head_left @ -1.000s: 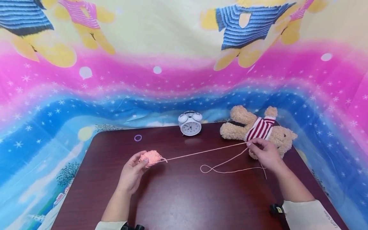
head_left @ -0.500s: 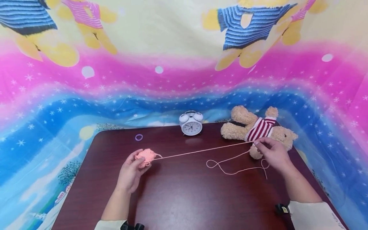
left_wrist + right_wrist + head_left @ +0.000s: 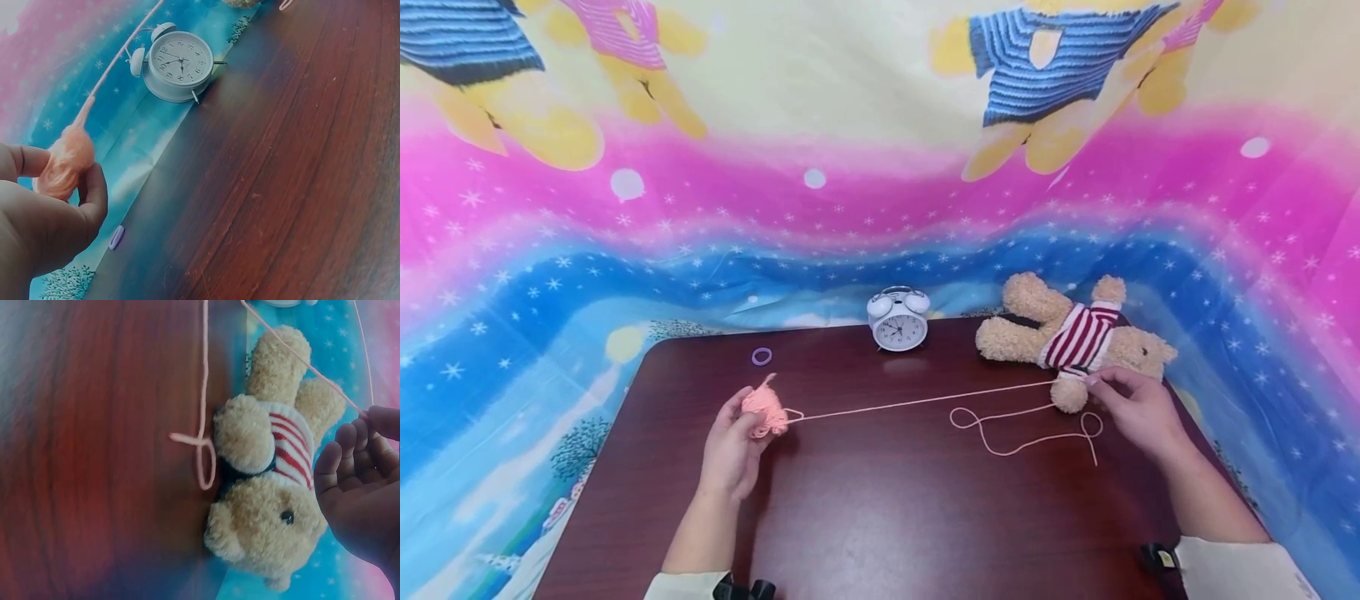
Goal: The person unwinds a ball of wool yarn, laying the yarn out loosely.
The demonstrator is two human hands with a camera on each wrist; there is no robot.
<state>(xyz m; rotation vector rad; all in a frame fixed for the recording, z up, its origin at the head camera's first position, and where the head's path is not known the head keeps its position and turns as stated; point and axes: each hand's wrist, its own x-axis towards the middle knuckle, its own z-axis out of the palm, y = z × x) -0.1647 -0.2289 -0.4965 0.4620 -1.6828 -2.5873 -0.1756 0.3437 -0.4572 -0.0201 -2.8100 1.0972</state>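
Working from the left, I find the left hand (image 3: 726, 457) raised over the left half of the table (image 3: 865, 517), thumb and fingers bent in a pinch on a peach ball of yarn (image 3: 765, 410). The left wrist view confirms this grip. The ball of yarn is nearer the table's left edge than its right. Beyond it, toward the back left corner, a purple ring (image 3: 762, 364) lies flat.

From the ball of yarn I trace one strand (image 3: 910, 403), drawn out straight and rising slightly to the right, across the middle of the table to the right hand. Behind it, at about the middle of the back edge, a white alarm clock (image 3: 898, 323) stands upright, its dial facing the front edge.

Near the back right corner lies a teddy bear (image 3: 1081, 336) in a red and white striped shirt, feet to the left, head toward the right edge. In front of it the loose end of the strand bends in a wide curve and finishes in a small loop.

Last, I note the right hand (image 3: 1141, 410) beside the bear's head, thumb and fingertip closed on the strand, remaining fingers loosely curled. I cannot determine whether it touches the teddy bear.
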